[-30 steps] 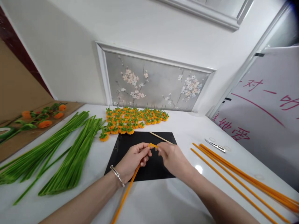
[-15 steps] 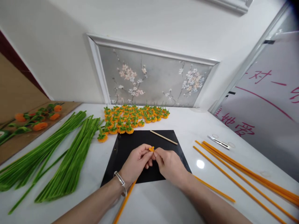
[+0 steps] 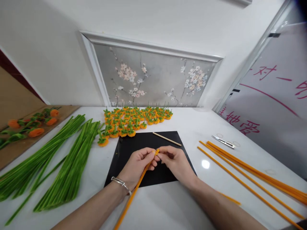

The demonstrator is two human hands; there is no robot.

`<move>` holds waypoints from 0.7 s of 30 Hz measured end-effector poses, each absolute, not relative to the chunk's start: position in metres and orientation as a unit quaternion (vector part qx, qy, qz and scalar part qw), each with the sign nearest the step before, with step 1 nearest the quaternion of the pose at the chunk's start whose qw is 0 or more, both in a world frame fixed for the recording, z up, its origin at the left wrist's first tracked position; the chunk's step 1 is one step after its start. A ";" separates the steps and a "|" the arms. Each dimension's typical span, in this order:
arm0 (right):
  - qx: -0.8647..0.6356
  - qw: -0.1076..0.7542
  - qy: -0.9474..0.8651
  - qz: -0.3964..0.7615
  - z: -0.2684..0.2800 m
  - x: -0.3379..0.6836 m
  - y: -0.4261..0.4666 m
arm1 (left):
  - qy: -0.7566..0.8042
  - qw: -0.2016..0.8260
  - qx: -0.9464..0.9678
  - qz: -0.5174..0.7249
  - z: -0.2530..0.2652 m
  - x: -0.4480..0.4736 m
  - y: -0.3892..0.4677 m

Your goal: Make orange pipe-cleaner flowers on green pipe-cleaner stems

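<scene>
My left hand (image 3: 140, 163) pinches an orange pipe cleaner (image 3: 131, 198) near its upper end, above the black mat (image 3: 134, 143). The long part of the stem runs down past my wrist toward the bottom edge of view. My right hand (image 3: 176, 164) meets it from the right, thumb and forefinger closed at the small bent orange tip. Both sets of fingertips nearly touch, and they partly cover the bend. Behind my hands a thin wooden stick (image 3: 167, 139) lies across the mat's far side.
Rows of orange-and-green pipe cleaner flowers (image 3: 129, 123) stand by the wall. Green pipe cleaners (image 3: 64, 172) lie in bundles at left, near finished orange flowers (image 3: 35, 132) on cardboard. At right are loose orange pipe cleaners (image 3: 242, 169) and small scissors (image 3: 223, 141).
My left hand has rolled slightly, so more of the orange stem shows below it. My right fingers have shifted at the bent tip. The view has moved a little.
</scene>
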State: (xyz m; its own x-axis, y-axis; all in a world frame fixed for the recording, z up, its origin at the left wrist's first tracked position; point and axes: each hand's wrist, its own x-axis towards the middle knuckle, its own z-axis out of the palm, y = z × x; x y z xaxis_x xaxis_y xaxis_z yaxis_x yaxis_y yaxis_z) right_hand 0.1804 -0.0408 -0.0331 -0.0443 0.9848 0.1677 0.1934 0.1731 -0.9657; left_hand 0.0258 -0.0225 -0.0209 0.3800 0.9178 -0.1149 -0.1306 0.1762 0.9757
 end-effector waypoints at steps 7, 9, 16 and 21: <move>-0.471 0.528 -0.605 0.366 -0.042 0.181 -0.040 | 0.391 0.715 0.434 0.384 -0.018 0.026 -0.023; -0.460 0.524 -0.651 0.301 -0.040 0.181 -0.043 | 0.398 0.726 0.413 0.379 -0.018 0.026 -0.024; -0.411 0.428 -0.804 0.041 -0.039 0.183 -0.050 | 0.399 0.761 0.362 0.363 -0.016 0.024 -0.022; -0.434 0.351 -0.829 -0.048 -0.041 0.188 -0.049 | 0.384 0.774 0.359 0.354 -0.019 0.020 -0.018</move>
